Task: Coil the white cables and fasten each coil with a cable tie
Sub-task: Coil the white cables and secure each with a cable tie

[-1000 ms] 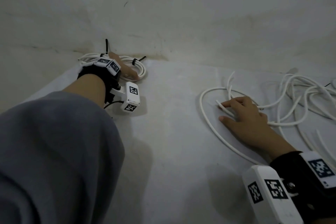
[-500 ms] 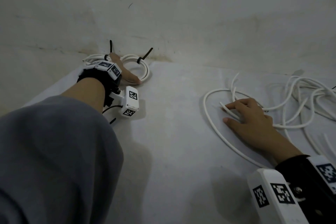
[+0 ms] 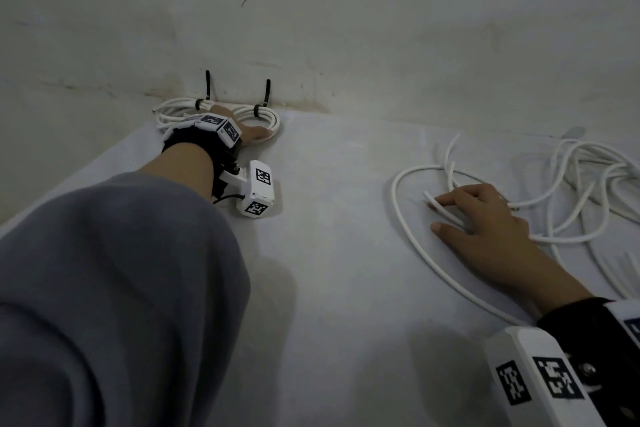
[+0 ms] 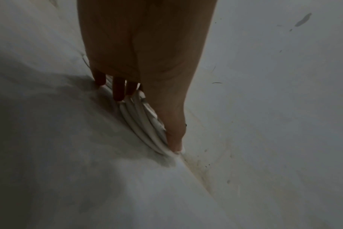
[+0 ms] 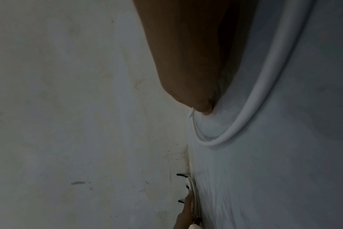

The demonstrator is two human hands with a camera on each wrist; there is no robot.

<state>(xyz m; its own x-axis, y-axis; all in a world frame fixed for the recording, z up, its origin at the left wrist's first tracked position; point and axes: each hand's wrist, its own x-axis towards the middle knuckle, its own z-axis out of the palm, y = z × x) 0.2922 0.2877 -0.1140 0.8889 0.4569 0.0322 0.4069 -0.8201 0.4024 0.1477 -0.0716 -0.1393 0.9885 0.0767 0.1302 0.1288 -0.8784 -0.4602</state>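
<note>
Two black cable ties [image 3: 266, 94] fastened on coiled white cable [image 3: 266, 120], upper left of frame, left hand [image 3: 254, 133] laid flat upon it, loose white cable [image 3: 408, 236] at right, pressed under right hand [image 3: 485, 229], fingers extended.

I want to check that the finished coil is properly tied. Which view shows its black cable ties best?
The head view: both black cable ties stand on the coil. The right wrist shows them tiny; the left wrist shows none.

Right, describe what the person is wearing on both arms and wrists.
The left arm wears a loose grey sleeve pushed up above the forearm. The left hand and right hand are bare. Each wrist carries a black strap with white box-shaped modules bearing black-and-white square markers; a thin black cable runs to the left module.
</note>
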